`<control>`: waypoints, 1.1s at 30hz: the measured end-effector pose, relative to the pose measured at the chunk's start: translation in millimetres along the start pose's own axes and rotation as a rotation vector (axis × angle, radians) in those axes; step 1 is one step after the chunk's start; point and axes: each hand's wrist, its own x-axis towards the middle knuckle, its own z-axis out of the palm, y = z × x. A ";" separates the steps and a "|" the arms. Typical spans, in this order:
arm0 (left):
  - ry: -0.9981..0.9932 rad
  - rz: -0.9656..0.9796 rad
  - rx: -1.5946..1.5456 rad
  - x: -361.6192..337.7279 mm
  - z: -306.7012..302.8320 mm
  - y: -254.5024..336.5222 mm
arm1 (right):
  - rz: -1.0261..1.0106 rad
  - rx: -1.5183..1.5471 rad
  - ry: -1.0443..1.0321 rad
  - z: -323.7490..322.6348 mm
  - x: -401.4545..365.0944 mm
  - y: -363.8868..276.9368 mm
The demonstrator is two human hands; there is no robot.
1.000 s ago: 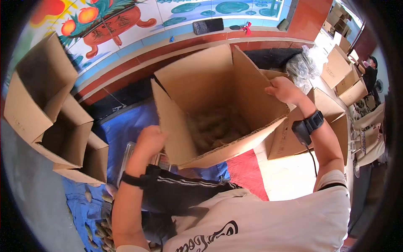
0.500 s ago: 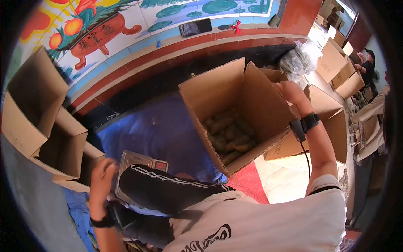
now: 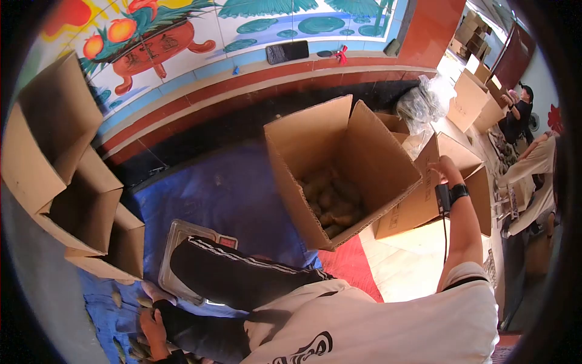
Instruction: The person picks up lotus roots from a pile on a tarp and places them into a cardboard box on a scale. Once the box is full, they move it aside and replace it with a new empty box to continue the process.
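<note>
My right hand (image 3: 447,170) is raised, fingers loosely bent and apart, overlapping the flap of a cardboard box (image 3: 397,212) at the right. Left of it stands an open-topped cardboard box (image 3: 382,155), with oblong brownish-green produce (image 3: 332,200) at its bottom. My left hand (image 3: 153,327) is low beside my dark-trousered leg, thumb and fingers apart, close over loose oblong produce (image 3: 138,350) on the blue sheet (image 3: 206,182). A scale with a metal tray (image 3: 171,258) and a red display sits partly hidden under my leg.
Open cardboard boxes (image 3: 79,200) are stacked at the left. A tiled ledge along the painted wall holds a phone (image 3: 287,53) and a red ribbon (image 3: 342,54). Clear plastic bags (image 3: 424,100) lie behind the boxes. Other people (image 3: 520,115) are near more boxes at the far right.
My right hand has left the edge of the produce box and moved lower right. My left hand has dropped from beside the scale to the produce by my leg.
</note>
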 end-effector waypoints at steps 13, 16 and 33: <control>0.336 0.038 0.100 -17.9 35.2 -5.2 | -0.696 -0.918 0.456 57.9 78.9 88.2; 0.295 0.039 0.057 -16.6 33.3 -2.3 | -0.532 -0.337 0.279 71.0 132.5 143.5; 0.322 -0.014 0.127 -18.6 38.9 6.1 | -1.122 0.185 0.233 12.4 -111.8 -367.6</control>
